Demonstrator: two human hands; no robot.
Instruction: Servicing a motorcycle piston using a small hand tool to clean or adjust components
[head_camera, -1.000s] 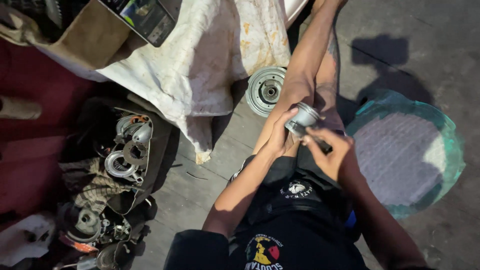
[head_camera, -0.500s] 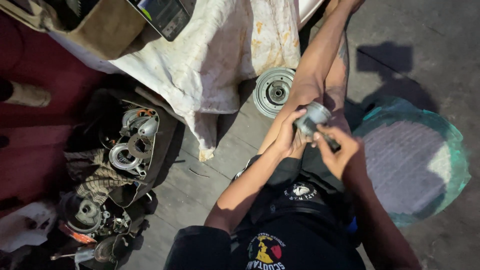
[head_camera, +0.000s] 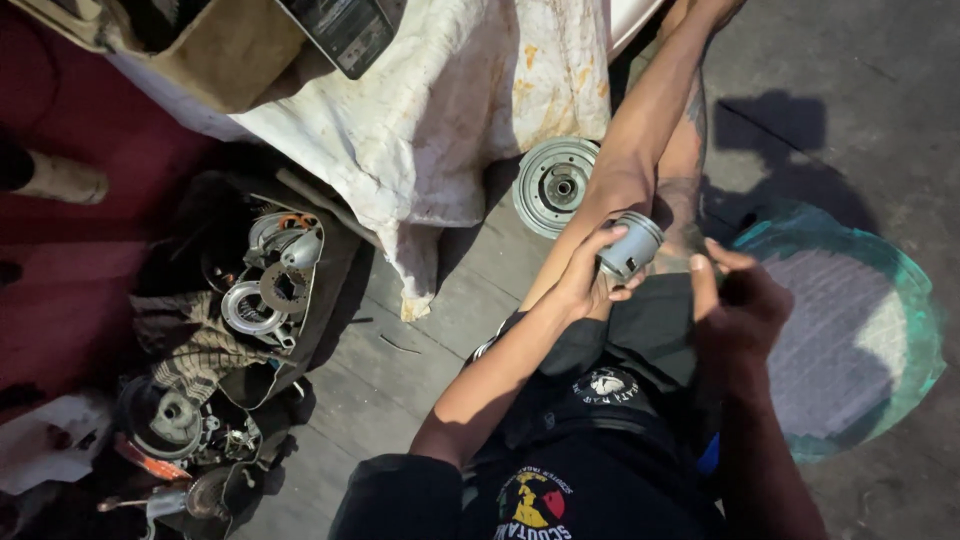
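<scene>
A small metal cylinder (head_camera: 630, 245) is gripped in the curled fingers of the left hand (head_camera: 590, 280), steadied above the lap. The right hand (head_camera: 735, 300) is held just beside it, fingers closed, perhaps on a small tool, though shadow hides it. A round pulley (head_camera: 555, 185) lies on the floor nearby.

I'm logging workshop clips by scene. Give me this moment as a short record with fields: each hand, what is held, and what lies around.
left hand: grips a short silver ribbed metal cylinder over the lap
right hand: beside the cylinder, apart from it; contents not discernible
floor behind: round grey metal pulley wheel, partly behind the leg
cloth: stained white sheet draped over something
far left: dark tray of grey metal engine parts
right: round teal-rimmed woven sieve
</scene>
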